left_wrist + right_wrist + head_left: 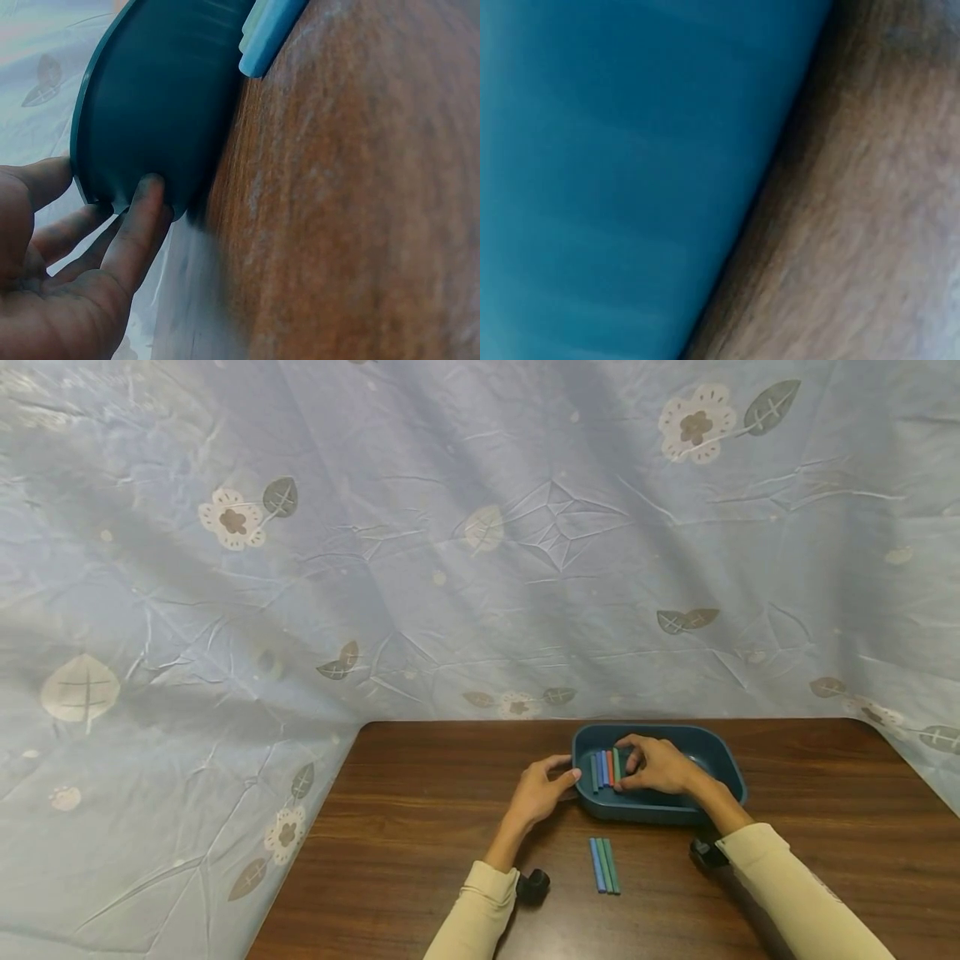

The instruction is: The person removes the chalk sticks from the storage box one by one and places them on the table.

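Note:
A dark teal plastic tub (pixel 648 812) stands at the back of the table. My left hand (pixel 538 791) holds its left end, thumb at the rim and fingers against the outer wall (pixel 150 97). Inside the tub my right hand (pixel 658 766) pinches a slim green chalk-like stick (pixel 617 766) by its two ends, thumb near and index finger far. A red stick (pixel 611 769) lies right beside it, then blue sticks (pixel 602 769) and a dark green stick (pixel 595 774), all side by side. The right wrist view shows the tub wall (pixel 630 165) but no hand.
In front of the tub, a blue stick (pixel 597 866) and two green sticks (pixel 609 866) lie together on the brown wooden table (pixel 420 827). A floral cloth (pixel 450 527) hangs behind the table. Black wrist cameras (pixel 533 887) sit by both cuffs.

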Available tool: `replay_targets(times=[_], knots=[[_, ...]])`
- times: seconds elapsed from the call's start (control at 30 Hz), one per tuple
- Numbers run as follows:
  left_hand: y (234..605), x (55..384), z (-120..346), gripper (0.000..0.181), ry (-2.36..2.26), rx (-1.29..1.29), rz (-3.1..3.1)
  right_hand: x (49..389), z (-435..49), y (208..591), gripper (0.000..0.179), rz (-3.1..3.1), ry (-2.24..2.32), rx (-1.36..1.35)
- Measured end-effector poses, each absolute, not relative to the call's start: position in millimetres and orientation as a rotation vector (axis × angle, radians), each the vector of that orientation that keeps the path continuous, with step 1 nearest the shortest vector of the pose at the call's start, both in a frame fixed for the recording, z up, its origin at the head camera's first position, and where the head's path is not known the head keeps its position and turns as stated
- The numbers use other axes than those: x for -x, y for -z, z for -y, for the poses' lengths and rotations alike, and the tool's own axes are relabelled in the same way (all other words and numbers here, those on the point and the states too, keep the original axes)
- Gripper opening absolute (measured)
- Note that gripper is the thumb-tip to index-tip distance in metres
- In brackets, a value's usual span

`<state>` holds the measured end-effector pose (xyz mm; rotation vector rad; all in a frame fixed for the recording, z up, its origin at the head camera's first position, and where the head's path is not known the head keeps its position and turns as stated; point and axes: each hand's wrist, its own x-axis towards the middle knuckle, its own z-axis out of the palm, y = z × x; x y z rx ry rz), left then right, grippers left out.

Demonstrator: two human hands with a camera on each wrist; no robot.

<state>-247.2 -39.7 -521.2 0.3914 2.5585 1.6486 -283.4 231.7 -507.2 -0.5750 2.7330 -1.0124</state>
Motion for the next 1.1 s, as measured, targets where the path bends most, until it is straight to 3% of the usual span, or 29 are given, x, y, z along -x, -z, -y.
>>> replay_targets(times=[1.1], knots=[[522.9, 247.1, 40.1, 0.044, -1.699, -0.395, -2.507, 238.7, -225.0, 477.9, 0.082, -2.845, 1.155, 0.675]])
